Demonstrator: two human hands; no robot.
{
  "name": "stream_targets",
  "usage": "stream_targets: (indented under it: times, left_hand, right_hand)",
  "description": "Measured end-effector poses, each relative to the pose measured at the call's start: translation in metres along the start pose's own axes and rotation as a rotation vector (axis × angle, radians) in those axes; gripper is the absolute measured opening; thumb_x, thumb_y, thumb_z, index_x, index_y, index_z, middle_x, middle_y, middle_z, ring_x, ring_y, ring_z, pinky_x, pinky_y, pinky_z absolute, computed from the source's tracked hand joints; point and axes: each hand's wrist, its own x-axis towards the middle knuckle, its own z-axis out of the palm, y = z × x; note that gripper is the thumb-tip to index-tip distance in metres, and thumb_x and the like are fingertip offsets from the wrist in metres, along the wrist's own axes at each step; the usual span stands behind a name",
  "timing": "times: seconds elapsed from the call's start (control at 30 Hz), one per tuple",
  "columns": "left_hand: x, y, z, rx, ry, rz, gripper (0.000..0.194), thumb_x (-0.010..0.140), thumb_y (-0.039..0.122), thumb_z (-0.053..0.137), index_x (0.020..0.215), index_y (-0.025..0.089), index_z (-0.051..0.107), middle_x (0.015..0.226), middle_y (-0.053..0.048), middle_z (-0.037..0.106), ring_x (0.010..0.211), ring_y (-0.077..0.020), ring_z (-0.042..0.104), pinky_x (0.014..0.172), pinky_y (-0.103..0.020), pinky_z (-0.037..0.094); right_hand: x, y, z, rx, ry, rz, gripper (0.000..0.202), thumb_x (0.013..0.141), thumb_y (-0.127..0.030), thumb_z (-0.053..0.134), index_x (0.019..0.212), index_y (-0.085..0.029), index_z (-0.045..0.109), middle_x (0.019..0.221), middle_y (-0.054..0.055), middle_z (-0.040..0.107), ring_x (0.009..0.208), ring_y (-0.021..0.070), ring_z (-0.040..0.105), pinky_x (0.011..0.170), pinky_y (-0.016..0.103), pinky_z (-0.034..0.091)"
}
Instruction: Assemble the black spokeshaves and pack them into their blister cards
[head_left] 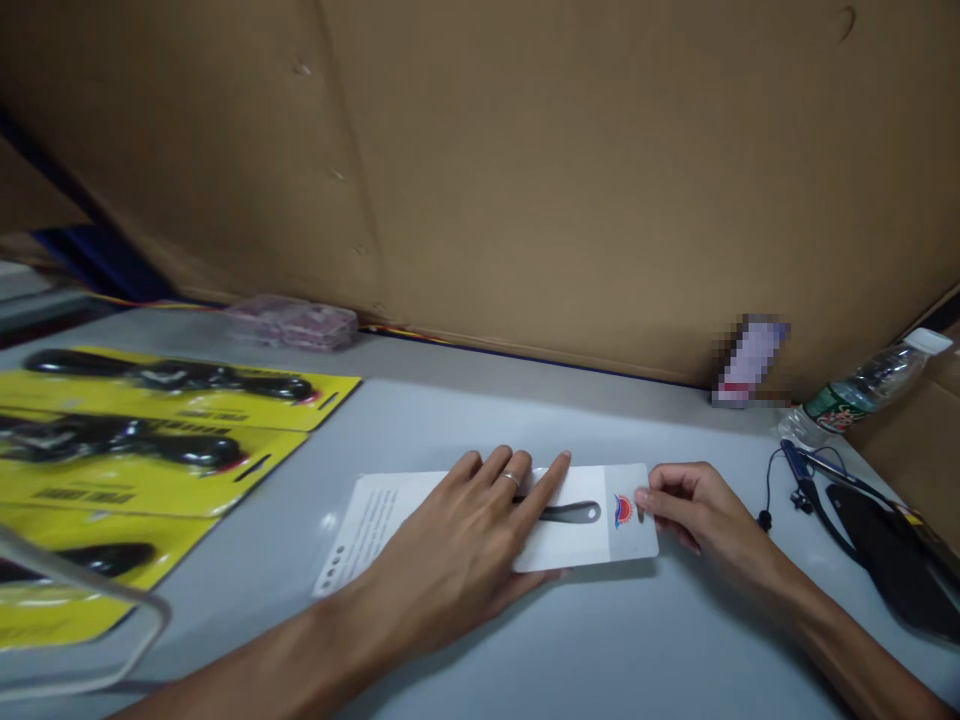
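Observation:
A white printed card (561,545) lies lengthwise across the grey table in front of me. Small text fills its left part, and a grey tool handle with a hole in its end (574,513) shows near the middle; I cannot tell whether it is printed or real. My left hand (484,525), with a ring on one finger, rests over the card with fingers spread, hiding its centre. Its thumb reaches along the lower edge. My right hand (686,505) pinches the card's right end, beside a red and blue sun logo (624,511).
Yellow blister packs (281,440) with black-handled tools lie at left, behind a pale curved bar (154,610). Clear plastic packs (292,322) sit by the cardboard wall (525,180). At right are a blurred upright box (750,362), a tilted water bottle (844,400) and a neckband earphone (817,505).

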Motion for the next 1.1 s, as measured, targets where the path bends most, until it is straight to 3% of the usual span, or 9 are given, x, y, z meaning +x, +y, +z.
stream_targets:
  times: [0.17, 0.27, 0.33, 0.47, 0.6, 0.67, 0.73, 0.87, 1.1]
  left_hand:
    - [0.006, -0.006, -0.004, -0.068, -0.035, -0.016, 0.067, 0.088, 0.069, 0.058, 0.127, 0.014, 0.058, 0.104, -0.013, 0.063, 0.093, -0.031, 0.057, 0.082, -0.044, 0.044]
    - [0.01, -0.015, -0.006, -0.1, -0.06, -0.046, 0.053, 0.088, 0.066, 0.06, 0.109, 0.017, 0.061, 0.097, -0.009, 0.061, 0.089, -0.0288, 0.055, 0.079, -0.042, 0.043]
    - [0.011, -0.025, -0.009, -0.114, -0.081, -0.043, 0.053, 0.088, 0.064, 0.061, 0.114, 0.019, 0.06, 0.102, -0.009, 0.061, 0.094, -0.0287, 0.055, 0.083, -0.041, 0.043]
    - [0.012, -0.047, -0.015, -0.14, -0.125, -0.053, 0.076, 0.082, 0.069, 0.066, 0.137, 0.018, 0.052, 0.121, -0.014, 0.06, 0.111, -0.033, 0.053, 0.097, -0.047, 0.04]
    - [0.015, -0.07, -0.014, -0.507, -0.043, -0.251, 0.058, 0.093, 0.058, 0.051, 0.135, 0.018, 0.052, 0.122, -0.013, 0.061, 0.105, -0.028, 0.057, 0.094, -0.045, 0.044]
    - [0.018, -0.081, -0.009, -0.758, 0.05, -0.448, 0.043, 0.093, 0.048, 0.05, 0.122, 0.017, 0.057, 0.106, -0.01, 0.065, 0.09, -0.0228, 0.059, 0.083, -0.038, 0.046]
    - [0.021, -0.093, -0.003, -0.948, 0.043, -0.579, 0.034, 0.086, 0.046, 0.057, 0.1, 0.015, 0.062, 0.08, -0.004, 0.063, 0.072, -0.0188, 0.057, 0.069, -0.032, 0.045]
    - [0.023, -0.105, 0.002, -1.143, -0.07, -0.593, 0.039, 0.079, 0.054, 0.06, 0.075, 0.016, 0.059, 0.062, -0.002, 0.059, 0.056, -0.0135, 0.053, 0.055, -0.026, 0.039]
    - [0.023, -0.098, 0.001, -1.285, -0.082, -0.585, 0.05, 0.067, 0.063, 0.074, 0.072, 0.016, 0.059, 0.062, -0.004, 0.062, 0.056, -0.0142, 0.057, 0.052, -0.025, 0.044]
  right_hand:
    - [0.005, 0.004, 0.005, 0.079, 0.039, -0.002, 0.044, 0.076, -0.056, 0.073, 0.06, -0.021, 0.051, 0.051, -0.007, 0.042, 0.043, 0.0068, 0.028, 0.041, 0.023, 0.018]
    - [0.01, 0.011, 0.003, 0.129, 0.051, 0.022, 0.04, 0.079, -0.052, 0.07, 0.063, -0.021, 0.051, 0.047, -0.008, 0.038, 0.04, 0.0066, 0.027, 0.041, 0.024, 0.016]
    - [0.013, 0.016, -0.001, 0.142, 0.064, 0.029, 0.039, 0.08, -0.053, 0.068, 0.064, -0.022, 0.05, 0.045, -0.008, 0.039, 0.038, 0.0071, 0.029, 0.04, 0.024, 0.016]
    - [0.018, 0.02, -0.015, 0.054, 0.161, -0.035, 0.043, 0.08, -0.057, 0.067, 0.063, -0.022, 0.05, 0.045, -0.008, 0.04, 0.037, 0.0068, 0.03, 0.04, 0.023, 0.018]
    - [0.024, 0.02, -0.03, 0.016, 0.258, -0.069, 0.046, 0.073, -0.061, 0.072, 0.063, -0.021, 0.053, 0.048, -0.008, 0.036, 0.04, 0.0071, 0.029, 0.038, 0.023, 0.022]
    - [0.026, 0.022, -0.036, -0.021, 0.272, -0.07, 0.048, 0.071, -0.064, 0.072, 0.062, -0.021, 0.053, 0.047, -0.007, 0.037, 0.039, 0.0077, 0.031, 0.037, 0.023, 0.023]
    - [0.028, 0.026, -0.039, -0.067, 0.281, -0.076, 0.049, 0.072, -0.066, 0.069, 0.061, -0.022, 0.053, 0.046, -0.006, 0.04, 0.037, 0.0086, 0.034, 0.036, 0.024, 0.025]
    - [0.032, 0.03, -0.041, -0.117, 0.284, -0.037, 0.047, 0.071, -0.067, 0.063, 0.062, -0.023, 0.05, 0.045, -0.004, 0.046, 0.036, 0.0104, 0.04, 0.035, 0.024, 0.03]
    - [0.039, 0.04, -0.047, -0.124, 0.301, -0.013, 0.043, 0.066, -0.066, 0.058, 0.065, -0.024, 0.05, 0.043, -0.006, 0.047, 0.034, 0.0111, 0.042, 0.036, 0.024, 0.033]
